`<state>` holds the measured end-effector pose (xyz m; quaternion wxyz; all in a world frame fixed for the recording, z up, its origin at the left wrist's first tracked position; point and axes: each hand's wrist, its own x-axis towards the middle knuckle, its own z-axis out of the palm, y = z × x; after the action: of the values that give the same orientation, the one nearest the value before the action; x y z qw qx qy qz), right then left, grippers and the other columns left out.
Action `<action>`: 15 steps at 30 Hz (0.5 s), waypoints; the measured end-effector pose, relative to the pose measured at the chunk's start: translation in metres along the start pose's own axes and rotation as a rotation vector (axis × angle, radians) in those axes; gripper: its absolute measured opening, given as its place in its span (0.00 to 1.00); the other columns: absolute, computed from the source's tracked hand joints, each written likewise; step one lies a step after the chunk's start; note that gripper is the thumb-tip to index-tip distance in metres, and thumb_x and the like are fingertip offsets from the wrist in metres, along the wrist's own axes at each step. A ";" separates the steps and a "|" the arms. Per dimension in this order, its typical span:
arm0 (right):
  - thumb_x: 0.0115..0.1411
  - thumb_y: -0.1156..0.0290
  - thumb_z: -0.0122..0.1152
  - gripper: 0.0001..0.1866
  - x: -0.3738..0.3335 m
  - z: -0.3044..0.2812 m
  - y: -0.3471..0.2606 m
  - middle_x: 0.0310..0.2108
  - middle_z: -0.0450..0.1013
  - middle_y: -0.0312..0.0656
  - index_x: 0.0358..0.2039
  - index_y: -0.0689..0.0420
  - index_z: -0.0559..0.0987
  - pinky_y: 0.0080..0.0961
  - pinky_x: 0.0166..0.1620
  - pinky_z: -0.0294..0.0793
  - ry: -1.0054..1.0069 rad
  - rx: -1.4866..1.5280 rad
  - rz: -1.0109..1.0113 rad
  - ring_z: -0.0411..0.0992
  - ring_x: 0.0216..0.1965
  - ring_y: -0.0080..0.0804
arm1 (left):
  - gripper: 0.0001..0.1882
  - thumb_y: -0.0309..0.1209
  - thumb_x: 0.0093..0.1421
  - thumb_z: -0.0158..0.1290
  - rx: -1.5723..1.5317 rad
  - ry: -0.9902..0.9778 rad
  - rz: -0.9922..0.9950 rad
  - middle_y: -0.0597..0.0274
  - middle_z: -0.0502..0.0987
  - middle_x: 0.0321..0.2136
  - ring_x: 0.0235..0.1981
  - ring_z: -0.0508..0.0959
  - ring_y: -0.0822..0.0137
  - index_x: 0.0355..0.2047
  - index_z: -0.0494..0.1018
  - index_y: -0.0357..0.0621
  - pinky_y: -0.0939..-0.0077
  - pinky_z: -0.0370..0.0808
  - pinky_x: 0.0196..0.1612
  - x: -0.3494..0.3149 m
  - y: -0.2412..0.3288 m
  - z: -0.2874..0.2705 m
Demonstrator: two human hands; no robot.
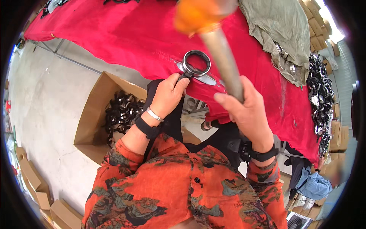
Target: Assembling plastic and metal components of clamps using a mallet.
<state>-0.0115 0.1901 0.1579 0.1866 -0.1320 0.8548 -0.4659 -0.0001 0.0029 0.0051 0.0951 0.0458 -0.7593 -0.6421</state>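
Note:
My left hand (168,95) pinches the short black handle of a ring-shaped piece (208,67) that looks like a magnifying glass. Its rim is black and silver, and red cloth shows inside the ring. The piece lies over a flat, pale metal plate (207,79) at the table's near edge. My right hand (246,109) is wrapped round the pale shaft of a mallet (225,57). The mallet's orange head is raised above the table and smeared by motion, apart from the ring.
Red cloth (126,42) covers the table. A cardboard box (89,114) of black-and-silver pieces stands at its near left. At right are a grey-green cloth (280,26) and a heap of similar pieces (320,95). Another person (312,184) in blue is at the lower right.

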 end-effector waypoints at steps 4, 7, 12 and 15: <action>0.54 0.58 0.65 0.23 0.030 0.002 0.061 0.23 0.70 0.60 0.32 0.67 0.68 0.40 0.30 0.70 0.130 -0.409 -0.092 0.72 0.27 0.57 | 0.16 0.38 0.65 0.47 0.004 -0.014 0.020 0.67 0.72 0.18 0.19 0.68 0.76 0.25 0.68 0.40 0.79 0.66 0.25 0.000 0.009 0.000; 0.54 0.59 0.66 0.21 0.042 -0.021 0.044 0.19 0.69 0.48 0.31 0.64 0.69 0.32 0.23 0.68 0.036 -0.233 0.097 0.70 0.19 0.39 | 0.18 0.40 0.64 0.50 0.006 -0.056 -0.039 0.59 0.73 0.17 0.20 0.75 0.67 0.25 0.67 0.37 0.73 0.70 0.26 0.004 0.009 -0.003; 0.56 0.61 0.64 0.17 0.018 -0.035 0.009 0.17 0.63 0.30 0.34 0.59 0.69 0.16 0.16 0.61 0.141 0.098 0.026 0.61 0.13 0.16 | 0.15 0.38 0.65 0.47 -0.045 -0.059 -0.029 0.69 0.72 0.19 0.19 0.68 0.79 0.26 0.68 0.42 0.83 0.65 0.23 0.001 0.006 -0.007; 0.57 0.62 0.64 0.15 0.012 -0.016 0.040 0.16 0.62 0.30 0.34 0.58 0.69 0.17 0.16 0.62 0.074 0.129 0.144 0.61 0.13 0.17 | 0.15 0.38 0.65 0.48 -0.037 -0.068 -0.025 0.65 0.73 0.18 0.20 0.71 0.75 0.26 0.68 0.40 0.79 0.67 0.25 0.001 0.009 -0.005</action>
<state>-0.0315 0.2179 0.1296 0.1959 -0.0407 0.8368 -0.5097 0.0000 -0.0004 0.0149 0.0619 0.0316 -0.7493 -0.6585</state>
